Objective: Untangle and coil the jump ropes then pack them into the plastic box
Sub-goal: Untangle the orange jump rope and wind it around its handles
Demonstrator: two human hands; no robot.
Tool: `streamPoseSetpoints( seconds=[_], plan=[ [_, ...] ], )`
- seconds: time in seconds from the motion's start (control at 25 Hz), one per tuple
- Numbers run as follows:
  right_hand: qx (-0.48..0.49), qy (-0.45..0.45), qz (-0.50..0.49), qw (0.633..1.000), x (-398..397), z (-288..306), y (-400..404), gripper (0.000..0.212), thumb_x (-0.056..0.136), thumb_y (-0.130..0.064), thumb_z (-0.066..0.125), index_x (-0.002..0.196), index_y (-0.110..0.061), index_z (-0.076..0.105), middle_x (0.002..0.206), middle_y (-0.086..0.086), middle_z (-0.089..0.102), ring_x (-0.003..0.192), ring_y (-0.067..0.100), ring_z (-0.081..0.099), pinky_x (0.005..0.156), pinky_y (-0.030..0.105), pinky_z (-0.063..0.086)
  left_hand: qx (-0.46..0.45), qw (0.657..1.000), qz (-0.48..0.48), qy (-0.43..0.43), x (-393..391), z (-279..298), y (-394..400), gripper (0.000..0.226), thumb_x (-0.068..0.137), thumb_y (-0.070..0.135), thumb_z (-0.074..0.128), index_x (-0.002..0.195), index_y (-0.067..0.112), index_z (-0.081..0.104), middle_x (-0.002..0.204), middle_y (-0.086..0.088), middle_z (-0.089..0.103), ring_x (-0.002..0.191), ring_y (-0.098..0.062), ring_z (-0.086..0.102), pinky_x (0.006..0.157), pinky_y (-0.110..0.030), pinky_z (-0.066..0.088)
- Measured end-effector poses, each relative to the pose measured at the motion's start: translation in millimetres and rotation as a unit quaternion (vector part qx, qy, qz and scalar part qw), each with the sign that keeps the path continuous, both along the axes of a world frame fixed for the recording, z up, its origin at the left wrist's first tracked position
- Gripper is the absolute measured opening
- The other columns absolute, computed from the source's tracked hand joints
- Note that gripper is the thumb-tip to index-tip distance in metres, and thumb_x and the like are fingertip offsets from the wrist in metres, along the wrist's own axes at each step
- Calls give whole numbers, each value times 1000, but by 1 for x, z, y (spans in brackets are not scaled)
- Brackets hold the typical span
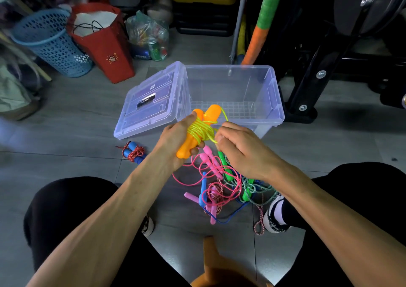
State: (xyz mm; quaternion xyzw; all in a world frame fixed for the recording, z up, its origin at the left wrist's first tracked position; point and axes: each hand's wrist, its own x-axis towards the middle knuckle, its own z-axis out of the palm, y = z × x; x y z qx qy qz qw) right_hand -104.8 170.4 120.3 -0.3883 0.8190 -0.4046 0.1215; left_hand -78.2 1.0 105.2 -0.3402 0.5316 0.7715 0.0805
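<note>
On the grey tiled floor point(77, 119) before the plastic box point(232, 93), our left hand point(175, 139) grips the orange-handled rope point(197, 130); our right hand point(237, 148) pinches its yellow cord.

Single head-worn wide-angle view, forward and steeply down, close over the floor point(66, 132).

Beside the clear glossy plastic box point(272, 93): glossy orange plastic handles point(193, 132), translucent yellow cord point(201, 130), matt grey floor tiles point(66, 137).
</note>
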Motion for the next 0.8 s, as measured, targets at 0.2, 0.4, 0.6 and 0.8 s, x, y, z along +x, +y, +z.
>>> streamPoseSetpoints(
  seconds=[0.2, 0.4, 0.6, 0.8],
  plan=[
    [-23, -69, -74, 995, -9, 2, 6, 25, 91, -15, 62, 69, -6, 51, 68, -6, 41, 61, 6, 38, 59, 17, 31, -81, 994, -49, 45, 0, -5, 2, 42, 96, 40, 57, 108, 1, 63, 79, -19, 67, 57, -26, 58, 41, -24, 40],
    [-41, -116, -71, 990, -3, 2, -2, 31, 89, -10, 58, 61, -16, 45, 65, -4, 43, 59, 5, 39, 58, 24, 33, -327, 934, -74, 121, 4, -15, 12, 26, 97, 39, 54, 88, 17, 62, 56, 0, 63, 44, -15, 57, 42, -22, 41],
    [-74, -232, -137, 960, -16, 3, -5, 27, 95, -20, 57, 68, -15, 57, 61, -3, 43, 58, 7, 39, 60, 24, 34, -293, 945, -92, 112, 4, -29, 2, 29, 96, 47, 52, 101, 21, 62, 75, -7, 70, 61, -24, 69, 51, -34, 53],
    [30, -241, -145, 959, -30, -20, -23, 11, 91, -22, 63, 81, -20, 66, 71, -12, 62, 70, 7, 59, 72, 26, 46, -122, 990, -63, 38, 27, -51, -7, 23, 92, 23, 65, 109, 9, 57, 83, -9, 70, 67, -24, 68, 63, -37, 58]
  ],
)
